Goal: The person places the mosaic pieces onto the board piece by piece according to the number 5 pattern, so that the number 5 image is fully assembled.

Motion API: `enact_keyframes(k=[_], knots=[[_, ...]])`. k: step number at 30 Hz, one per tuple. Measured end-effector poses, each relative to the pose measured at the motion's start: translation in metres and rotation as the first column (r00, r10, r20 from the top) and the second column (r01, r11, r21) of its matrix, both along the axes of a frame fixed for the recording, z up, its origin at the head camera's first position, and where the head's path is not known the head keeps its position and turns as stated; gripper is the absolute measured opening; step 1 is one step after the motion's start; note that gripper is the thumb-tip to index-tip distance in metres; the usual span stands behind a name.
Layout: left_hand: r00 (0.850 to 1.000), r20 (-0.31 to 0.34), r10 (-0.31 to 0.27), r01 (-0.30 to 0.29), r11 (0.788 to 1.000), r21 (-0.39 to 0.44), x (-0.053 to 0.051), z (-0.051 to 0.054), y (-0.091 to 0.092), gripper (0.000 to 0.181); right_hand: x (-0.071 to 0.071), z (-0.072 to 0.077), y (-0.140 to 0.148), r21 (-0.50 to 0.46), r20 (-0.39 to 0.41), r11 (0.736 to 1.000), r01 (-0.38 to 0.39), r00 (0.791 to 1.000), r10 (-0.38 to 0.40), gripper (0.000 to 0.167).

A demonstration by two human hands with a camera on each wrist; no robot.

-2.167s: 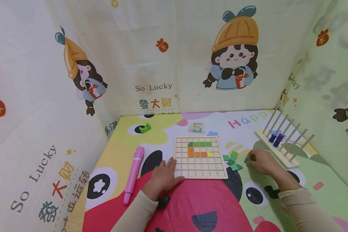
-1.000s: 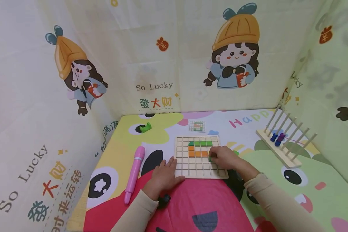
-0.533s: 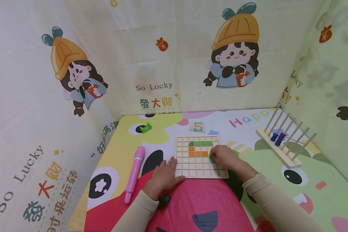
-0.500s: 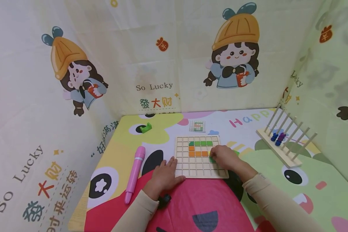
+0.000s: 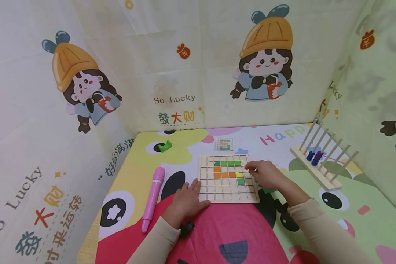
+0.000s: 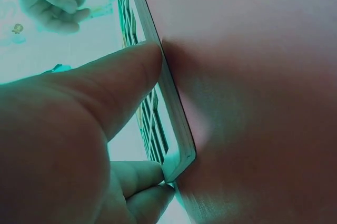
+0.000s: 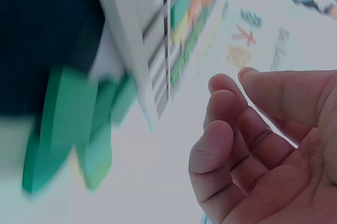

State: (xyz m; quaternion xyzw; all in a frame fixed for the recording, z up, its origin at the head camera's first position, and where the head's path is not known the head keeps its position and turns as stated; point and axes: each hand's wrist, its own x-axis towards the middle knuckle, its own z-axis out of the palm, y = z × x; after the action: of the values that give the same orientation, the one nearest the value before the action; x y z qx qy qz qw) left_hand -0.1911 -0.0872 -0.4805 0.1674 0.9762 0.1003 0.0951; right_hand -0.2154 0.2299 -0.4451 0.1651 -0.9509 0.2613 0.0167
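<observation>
A wooden grid board [image 5: 214,191] lies in the middle of the table. On it a winding row of tiles runs from green tiles [image 5: 231,163] through orange tiles [image 5: 224,175] to a yellow tile [image 5: 239,175], with a green tile [image 5: 241,181] just below. My left hand [image 5: 186,201] rests at the board's near left corner, thumb against the front edge, straight fingers along the left side. My right hand [image 5: 268,176] hovers by the board's right edge; in the right wrist view its fingers [image 7: 210,147] curl loosely around nothing. Loose green tiles [image 7: 73,108] lie beside the board, partly hidden in the head view.
A small pattern card [image 5: 223,144] lies behind the board. To the left are a pink pen-shaped stick [image 5: 153,198] and a green curved piece [image 5: 165,146]. A wooden peg rack [image 5: 316,168] with blue and purple beads stands at the right.
My right hand took a green tile from the loose ones, set it on the board below the yellow tile, let go and drew back right. My left hand stayed put.
</observation>
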Motion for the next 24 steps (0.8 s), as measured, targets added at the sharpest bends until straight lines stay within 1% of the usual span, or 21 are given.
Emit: enact_keyframes(k=[2,5,8,13,15,20,24], knots=[[1.000,0.006,0.003,-0.003,1.000,-0.004,0.000,0.000,0.000,0.091,0.002,0.003,0.012,-0.005,-0.013,0.999,0.034,0.999,-0.034,0.023],[1.000,0.013,0.009,-0.009,1.000,-0.007,0.000,0.000,0.000,0.090,0.006,0.004,0.029,0.005,-0.035,0.996,0.087,0.996,-0.087,0.023],[1.000,0.012,0.012,-0.012,1.000,-0.015,0.000,0.000,-0.001,0.090,0.010,0.000,0.045,0.021,-0.050,0.994,0.107,0.993,-0.106,0.022],[1.000,0.012,0.008,-0.008,1.000,-0.018,0.000,0.000,-0.002,0.090,0.018,-0.010,0.065,0.055,-0.042,0.994,0.099,0.994,-0.096,0.021],[1.000,0.014,0.006,-0.006,1.000,-0.015,0.000,0.000,-0.002,0.090,0.018,-0.015,0.068,0.068,-0.023,0.993,0.095,0.995,-0.094,0.020],[1.000,0.003,-0.003,0.003,1.000,-0.022,-0.001,-0.001,-0.001,0.090,0.013,-0.023,0.065,0.138,-0.001,0.989,0.059,0.998,-0.060,0.026],[1.000,0.003,-0.008,0.008,1.000,-0.016,-0.001,-0.002,-0.001,0.090,0.010,-0.026,0.060,0.233,-0.014,0.973,0.012,1.000,-0.009,0.032]])
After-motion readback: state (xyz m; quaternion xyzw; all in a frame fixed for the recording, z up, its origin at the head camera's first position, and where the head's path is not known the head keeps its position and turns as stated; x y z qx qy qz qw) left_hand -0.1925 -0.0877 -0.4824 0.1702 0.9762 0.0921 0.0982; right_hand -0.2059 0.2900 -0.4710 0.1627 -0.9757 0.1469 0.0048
